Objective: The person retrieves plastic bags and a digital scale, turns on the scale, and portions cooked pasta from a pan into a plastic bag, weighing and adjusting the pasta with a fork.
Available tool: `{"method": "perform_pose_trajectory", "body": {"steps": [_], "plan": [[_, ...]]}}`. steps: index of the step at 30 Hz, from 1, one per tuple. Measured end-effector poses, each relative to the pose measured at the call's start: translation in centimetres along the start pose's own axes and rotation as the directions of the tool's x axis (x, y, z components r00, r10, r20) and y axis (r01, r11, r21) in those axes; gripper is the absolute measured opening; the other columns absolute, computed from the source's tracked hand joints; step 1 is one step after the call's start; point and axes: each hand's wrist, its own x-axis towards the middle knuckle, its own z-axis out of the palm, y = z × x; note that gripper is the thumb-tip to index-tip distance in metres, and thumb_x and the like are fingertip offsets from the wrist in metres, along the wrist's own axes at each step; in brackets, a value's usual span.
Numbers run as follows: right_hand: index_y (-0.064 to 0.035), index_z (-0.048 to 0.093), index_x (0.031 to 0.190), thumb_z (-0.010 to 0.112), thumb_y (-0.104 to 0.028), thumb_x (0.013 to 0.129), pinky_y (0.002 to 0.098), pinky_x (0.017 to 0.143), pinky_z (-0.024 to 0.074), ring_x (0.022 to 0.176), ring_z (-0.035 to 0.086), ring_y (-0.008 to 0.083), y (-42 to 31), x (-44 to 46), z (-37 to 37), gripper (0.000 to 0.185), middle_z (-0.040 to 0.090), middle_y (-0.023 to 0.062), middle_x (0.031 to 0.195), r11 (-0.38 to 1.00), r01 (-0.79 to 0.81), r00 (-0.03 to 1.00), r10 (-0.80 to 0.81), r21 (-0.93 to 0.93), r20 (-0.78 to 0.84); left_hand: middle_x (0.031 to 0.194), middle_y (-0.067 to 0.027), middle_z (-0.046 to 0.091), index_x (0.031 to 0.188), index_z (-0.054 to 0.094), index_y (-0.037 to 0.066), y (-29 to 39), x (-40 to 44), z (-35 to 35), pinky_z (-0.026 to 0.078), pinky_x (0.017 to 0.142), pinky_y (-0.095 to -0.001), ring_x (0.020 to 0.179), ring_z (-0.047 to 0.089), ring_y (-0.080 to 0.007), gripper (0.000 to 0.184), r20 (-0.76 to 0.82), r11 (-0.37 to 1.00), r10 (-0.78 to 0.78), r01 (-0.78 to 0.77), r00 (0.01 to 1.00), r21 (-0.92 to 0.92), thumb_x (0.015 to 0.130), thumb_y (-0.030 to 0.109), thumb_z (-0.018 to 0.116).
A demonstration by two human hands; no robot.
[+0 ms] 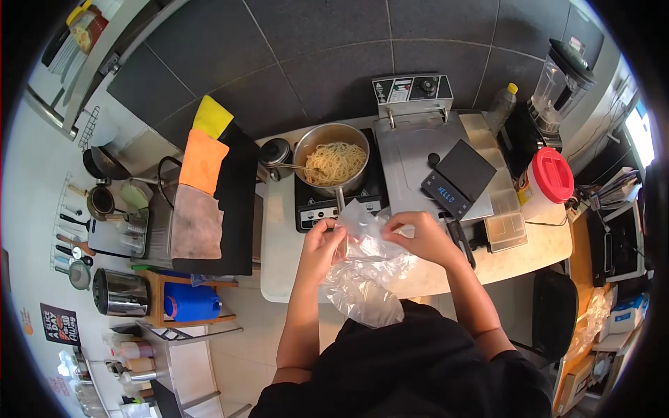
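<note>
A clear plastic bag (366, 279) hangs crumpled between my two hands, in front of the counter edge. My left hand (324, 244) is closed on the left side of its upper edge. On the right, my right hand (417, 237) pinches the bag with thumb and fingers. Just beyond sits a steel saucepan (301, 150) on a black stove (317, 216), its handle pointing toward me. Cooked noodles (337, 164) fill the pan, and a metal utensil rests in them. Right of my hands, a black kitchen scale (460, 177) lit with "HELLO" lies tilted on a steel appliance (408, 153).
A red-lidded tub (547, 182), a blender (557, 90) and a bottle (502, 108) stand at the right. Left of the stove is a lidded metal canister (276, 155). Orange, yellow and grey cloths (203, 161) lie on a black surface. A black chair (555, 310) is behind right.
</note>
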Motion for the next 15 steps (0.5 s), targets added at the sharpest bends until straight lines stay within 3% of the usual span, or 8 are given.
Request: {"method": "perform_pose_trajectory", "body": {"steps": [3, 4, 6, 7, 9, 11, 13, 15], "plan": [[0.0014, 0.063, 0.073, 0.065, -0.003, 0.074, 0.0238, 0.06, 0.0468, 0.062, 0.059, 0.0121, 0.2, 0.2, 1.1, 0.005, 0.062, 0.0059, 0.068, 0.946, -0.245, 0.969, 0.24, 0.214, 0.05, 0.083, -0.0098, 0.064, 0.09, 0.049, 0.004, 1.1, 0.0, -2.6, 0.04, 0.051, -0.0192, 0.061, 0.055, -0.009, 0.012, 0.068, 0.996, 0.021, -0.027, 0.997, 0.091, 0.084, 0.013, 0.056], [0.0014, 0.06, 0.07, 0.065, -0.003, 0.074, 0.0207, 0.056, 0.0456, 0.061, 0.057, 0.0082, 0.3, 0.2, 1.5, 0.008, 0.061, 0.005, 0.067, 0.946, -0.238, 0.971, 0.236, 0.221, 0.037, 0.083, -0.0098, 0.064, 0.09, 0.049, 0.004, 1.2, 0.0, -3.0, 0.04, 0.051, -0.0192, 0.061, 0.055, -0.009, 0.012, 0.081, 0.996, 0.023, -0.03, 0.996, 0.089, 0.084, 0.013, 0.056], [0.0002, 0.058, 0.071, 0.065, -0.004, 0.075, 0.0205, 0.055, 0.046, 0.062, 0.058, 0.0084, -0.2, -0.1, 1.9, 0.009, 0.061, 0.0047, 0.068, 0.9, -0.331, 0.942, 0.331, 0.284, 0.052, 0.097, -0.0134, 0.06, 0.094, 0.05, 0.005, 1.0, -0.2, -3.7, 0.045, 0.068, -0.0252, 0.085, 0.058, -0.0161, 0.027, 0.166, 0.976, 0.207, -0.214, 0.964, 0.026, 0.075, 0.012, 0.067], [-0.0009, 0.056, 0.072, 0.064, -0.004, 0.076, 0.0203, 0.055, 0.0464, 0.064, 0.058, 0.0086, -0.5, -0.3, 2.1, 0.01, 0.061, 0.0045, 0.07, 0.838, -0.418, 0.906, 0.415, 0.35, 0.087, 0.097, -0.0134, 0.06, 0.094, 0.05, 0.005, 1.2, -0.4, -3.8, 0.045, 0.068, -0.0252, 0.085, 0.058, -0.0161, 0.027, 0.182, 0.976, 0.209, -0.216, 0.961, 0.023, 0.075, 0.012, 0.067], [-0.0025, 0.053, 0.074, 0.064, -0.005, 0.077, 0.0202, 0.055, 0.0471, 0.065, 0.058, 0.0082, -0.3, -0.9, 3.4, 0.011, 0.06, 0.0039, 0.071, 0.798, -0.38, 0.908, 0.417, 0.469, 0.026, 0.11, -0.0154, 0.052, 0.098, 0.05, 0.005, 2.5, -1.3, -3.6, 0.042, 0.082, -0.0326, 0.103, 0.05, -0.0226, 0.047, 0.127, 0.645, 0.575, -0.543, 0.808, 0.538, 0.061, 0.013, 0.078], [-0.0071, 0.048, 0.076, 0.063, -0.005, 0.078, 0.0206, 0.056, 0.049, 0.069, 0.059, 0.0083, 0.0, -2.0, 4.7, 0.015, 0.059, 0.0022, 0.076, 0.719, -0.329, 0.89, 0.453, 0.612, -0.054, 0.113, -0.0134, 0.049, 0.095, 0.051, 0.005, 2.9, -2.0, -3.1, 0.04, 0.08, -0.0338, 0.101, 0.049, -0.0227, 0.054, 0.131, 0.56, 0.663, -0.604, 0.737, 0.568, 0.052, 0.014, 0.082], [-0.0084, 0.047, 0.075, 0.063, -0.004, 0.077, 0.0214, 0.056, 0.0491, 0.069, 0.058, 0.0089, 0.1, -3.1, 6.5, 0.017, 0.059, 0.0019, 0.075, 0.643, -0.304, 0.85, 0.516, 0.703, -0.105, 0.092, -0.009, 0.055, 0.082, 0.053, 0.005, 2.2, -3.2, -2.7, 0.042, 0.068, -0.0309, 0.082, 0.053, -0.0202, 0.038, 0.129, 0.385, 0.798, -0.663, 0.588, 0.642, 0.055, 0.011, 0.08], [-0.0113, 0.044, 0.074, 0.063, -0.003, 0.076, 0.0245, 0.06, 0.0498, 0.069, 0.058, 0.0111, 0.4, -4.4, 8.2, 0.021, 0.058, 0.001, 0.076, 0.491, -0.237, 0.802, 0.586, 0.838, -0.117, 0.071, -0.0051, 0.053, 0.071, 0.052, 0.005, 0.9, -3.8, -2.0, 0.04, 0.054, -0.027, 0.061, 0.05, -0.0163, 0.029, 0.287, 0.43, 0.745, -0.762, 0.602, 0.484, 0.059, 0.01, 0.079]]}}
